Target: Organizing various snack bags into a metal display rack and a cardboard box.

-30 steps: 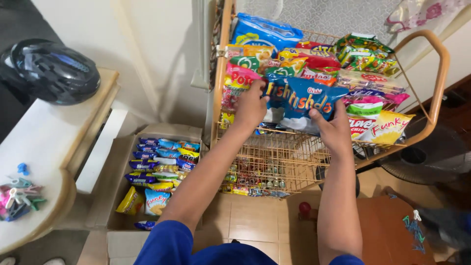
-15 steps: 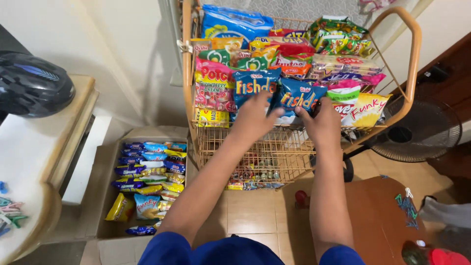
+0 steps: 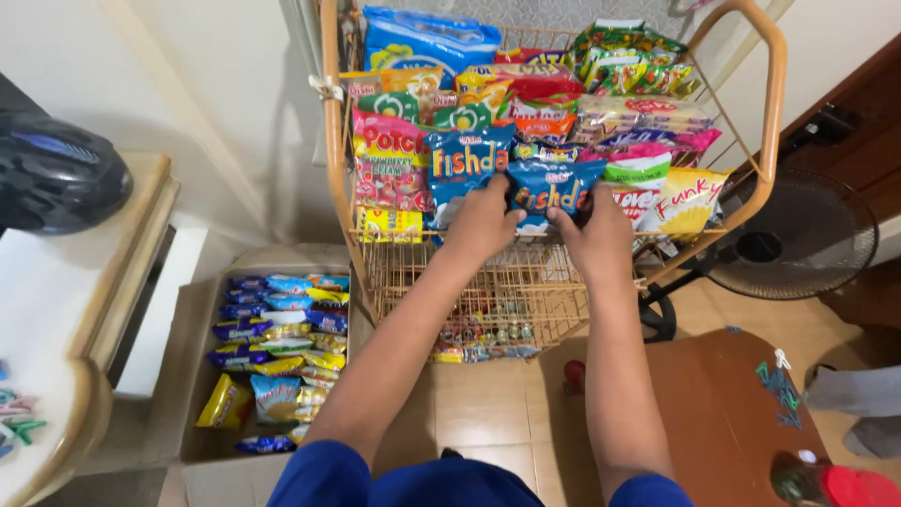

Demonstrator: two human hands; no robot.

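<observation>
Head view: both hands have moved the blue bags down to the rack's (image 3: 343, 202) front edge. Left hand (image 3: 483, 223) pinches one blue bag (image 3: 465, 161), right hand (image 3: 596, 237) another (image 3: 554, 191).

Two blue snack packets with orange lettering stand upright and side by side on the wire rack (image 3: 563, 282), the left packet (image 3: 466, 161) touching the right packet (image 3: 556, 191), both in front of the other bags.
</observation>
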